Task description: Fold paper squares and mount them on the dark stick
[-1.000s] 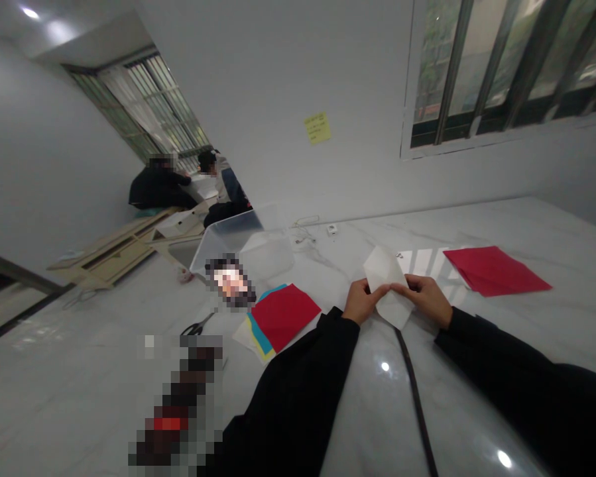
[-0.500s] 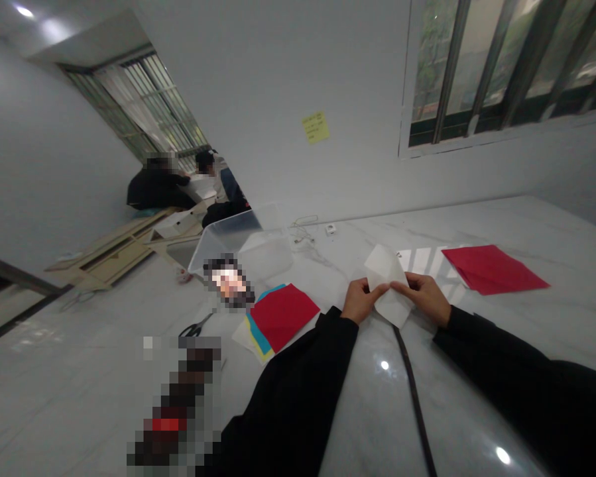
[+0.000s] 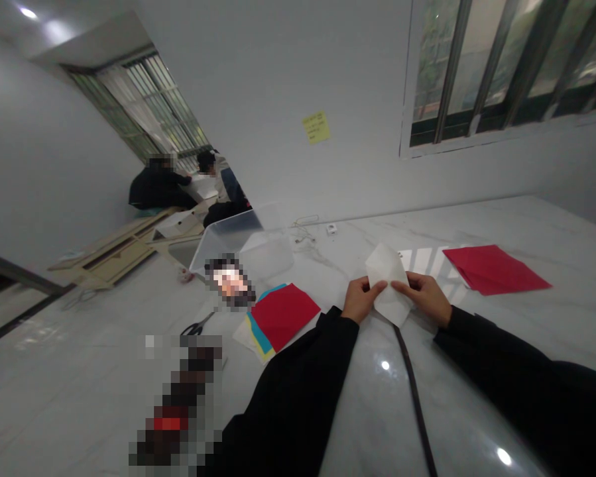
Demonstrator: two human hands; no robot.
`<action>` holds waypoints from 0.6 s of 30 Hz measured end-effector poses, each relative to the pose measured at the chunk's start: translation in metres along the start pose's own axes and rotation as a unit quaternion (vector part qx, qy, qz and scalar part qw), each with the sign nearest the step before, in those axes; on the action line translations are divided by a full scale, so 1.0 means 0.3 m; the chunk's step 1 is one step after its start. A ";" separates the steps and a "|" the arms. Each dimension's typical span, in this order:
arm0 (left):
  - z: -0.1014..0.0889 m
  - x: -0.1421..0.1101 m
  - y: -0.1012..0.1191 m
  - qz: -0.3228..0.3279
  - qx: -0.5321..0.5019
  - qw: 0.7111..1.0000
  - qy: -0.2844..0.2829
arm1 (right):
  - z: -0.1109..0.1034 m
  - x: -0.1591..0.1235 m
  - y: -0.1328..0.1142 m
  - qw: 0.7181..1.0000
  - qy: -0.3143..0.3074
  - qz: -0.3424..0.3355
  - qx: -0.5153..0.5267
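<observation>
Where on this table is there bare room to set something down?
Bare marble lies between the right red sheet and the right sleeve, and left of the scissors. Crowded: the left red sheet, clear bin, left hand and right hand.

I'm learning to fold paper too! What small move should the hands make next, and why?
Maybe lay the paper down and press its fold. The left hand and right hand pinch the folded white paper in the air, and it looks a bit puffy. The flat marble table just below could help make a sharper crease.
</observation>
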State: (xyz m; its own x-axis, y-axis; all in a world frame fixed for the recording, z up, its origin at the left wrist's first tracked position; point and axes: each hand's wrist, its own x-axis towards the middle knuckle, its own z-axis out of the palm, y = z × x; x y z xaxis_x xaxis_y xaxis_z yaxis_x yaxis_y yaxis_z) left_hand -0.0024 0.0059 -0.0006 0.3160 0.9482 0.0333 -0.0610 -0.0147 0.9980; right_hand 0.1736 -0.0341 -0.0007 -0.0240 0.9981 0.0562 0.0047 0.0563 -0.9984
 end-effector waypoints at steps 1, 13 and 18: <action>-0.001 0.000 -0.001 0.001 0.006 1.000 0.002 | 0.001 -0.001 -0.002 1.000 -0.002 0.000 0.000; -0.001 -0.004 0.007 -0.001 0.038 0.999 0.006 | -0.001 -0.004 -0.012 1.000 -0.003 -0.002 -0.007; 0.000 -0.003 0.005 0.002 0.041 0.999 0.001 | 0.001 -0.005 -0.020 0.999 -0.001 -0.013 -0.039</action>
State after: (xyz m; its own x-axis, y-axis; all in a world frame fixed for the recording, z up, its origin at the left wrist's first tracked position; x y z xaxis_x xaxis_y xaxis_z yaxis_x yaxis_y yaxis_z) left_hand -0.0027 0.0050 0.0008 0.3144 0.9485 0.0376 0.0164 -0.0450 0.9989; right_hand 0.1733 -0.0360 0.0052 -0.0274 0.9962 0.0821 0.0825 0.0841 -0.9930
